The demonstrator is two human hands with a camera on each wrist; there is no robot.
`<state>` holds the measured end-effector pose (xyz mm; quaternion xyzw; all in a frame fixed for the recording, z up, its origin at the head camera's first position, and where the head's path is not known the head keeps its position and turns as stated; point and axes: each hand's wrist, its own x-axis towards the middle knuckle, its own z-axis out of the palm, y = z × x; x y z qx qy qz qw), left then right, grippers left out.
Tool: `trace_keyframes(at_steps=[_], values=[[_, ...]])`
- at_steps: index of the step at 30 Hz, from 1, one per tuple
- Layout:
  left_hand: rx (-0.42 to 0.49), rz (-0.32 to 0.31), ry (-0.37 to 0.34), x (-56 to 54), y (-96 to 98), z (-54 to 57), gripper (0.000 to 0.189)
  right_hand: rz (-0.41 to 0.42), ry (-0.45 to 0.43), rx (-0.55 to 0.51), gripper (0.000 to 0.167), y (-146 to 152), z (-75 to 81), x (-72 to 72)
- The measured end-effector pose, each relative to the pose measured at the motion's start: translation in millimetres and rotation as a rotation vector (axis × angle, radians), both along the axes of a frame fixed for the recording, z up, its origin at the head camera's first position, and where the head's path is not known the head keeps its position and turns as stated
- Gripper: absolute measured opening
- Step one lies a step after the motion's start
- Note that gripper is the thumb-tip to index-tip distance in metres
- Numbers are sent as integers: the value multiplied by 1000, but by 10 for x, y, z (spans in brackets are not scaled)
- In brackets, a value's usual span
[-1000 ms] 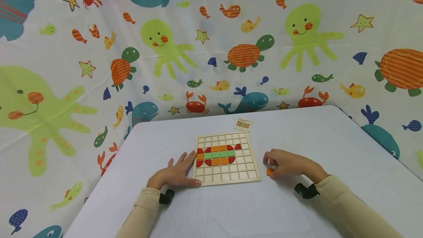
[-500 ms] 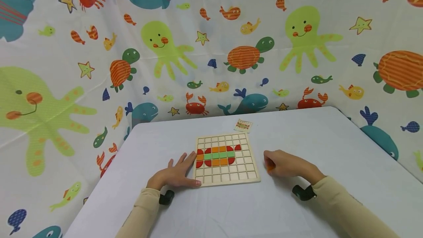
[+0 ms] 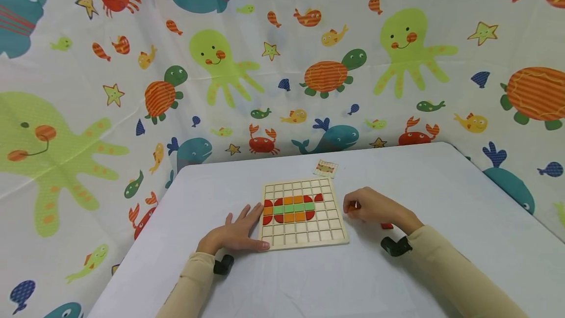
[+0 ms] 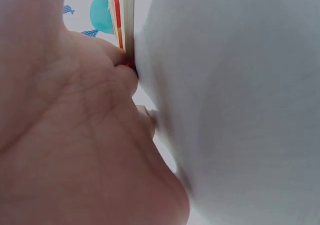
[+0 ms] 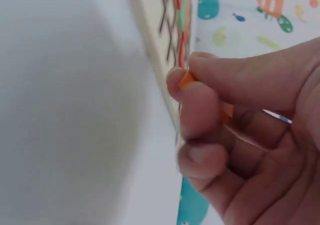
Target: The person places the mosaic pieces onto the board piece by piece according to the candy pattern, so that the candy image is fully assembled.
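A wooden grid board [image 3: 304, 237] lies on the white table, with red, orange and green tiles forming a candy-like pattern across its upper rows. My left hand [image 3: 234, 233] rests at its left side with fingers spread, the fingertips and thumb right at the edge. In the left wrist view that hand's palm [image 4: 90, 135] fills much of the picture beside the board's edge. Just right of the board, my right hand [image 3: 372, 206] pinches an orange tile [image 5: 186, 80] between thumb and fingers. The fingers hide much of the tile.
A red tile [image 3: 386, 226] lies on the table beneath my right wrist. Behind the board is a small pattern card [image 3: 325, 168]. A curtain printed with sea animals [image 3: 326, 77] hangs behind the table.
My right hand has picked the orange tile off the table and moved left, closer to the board. The red tile by the wrist has come into view. My left hand has stayed put.
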<state>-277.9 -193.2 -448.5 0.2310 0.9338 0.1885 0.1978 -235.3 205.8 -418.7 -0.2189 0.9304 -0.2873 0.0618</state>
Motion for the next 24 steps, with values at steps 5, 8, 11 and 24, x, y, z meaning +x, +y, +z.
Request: trace_keyframes(at_steps=[5, 8, 11, 24], values=[[-23, -2, 10, -7, 3, -4, 121, -46, 1, -73, 6, -78, 66, -92], [-19, -5, 7, -7, 4, -1, 121, -63, 15, -122, 6, -140, 89, -129], [-14, -6, 3, -7, 3, -2, 121, -73, 32, -172, 7, -212, 102, -158], [-11, -6, 12, -5, 11, -6, 120, -179, 55, -373, 23, -519, 72, -300]])
